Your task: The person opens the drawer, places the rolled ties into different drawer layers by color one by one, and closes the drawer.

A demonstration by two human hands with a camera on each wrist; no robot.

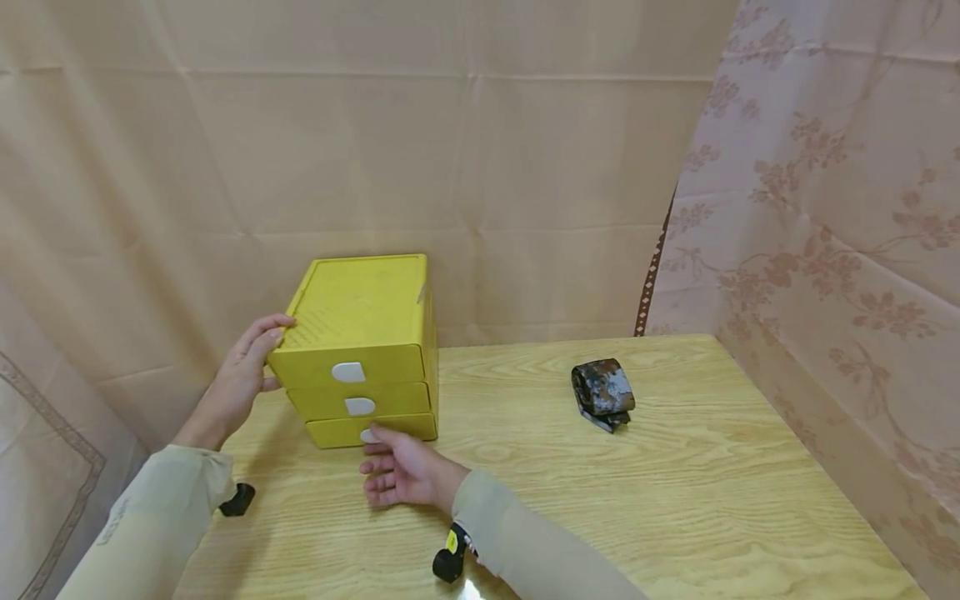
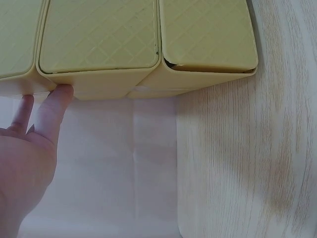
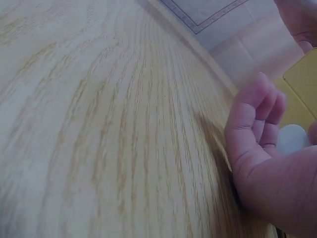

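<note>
A yellow three-drawer storage box (image 1: 360,300) stands on the wooden table, its drawer fronts facing me. Each drawer has a white pull tab. My left hand (image 1: 243,371) braces the upper left side of the box with extended fingers, fingertips at the top edge. In the left wrist view, two fingertips press the side wall near the middle drawer front (image 2: 99,37). My right hand (image 1: 408,471) pinches the bottom drawer's white tab (image 3: 292,139) between thumb and index finger, the other fingers loosely curled. Along the bottom drawer front (image 2: 210,34) shows a thin dark gap.
A folded camouflage-patterned cloth (image 1: 603,389) lies on the table (image 1: 675,467) to the right of the box. Beige curtains (image 1: 525,167) hang behind, and a flowered one (image 1: 840,250) at the right. Black wrist devices (image 1: 448,562) show near both sleeves.
</note>
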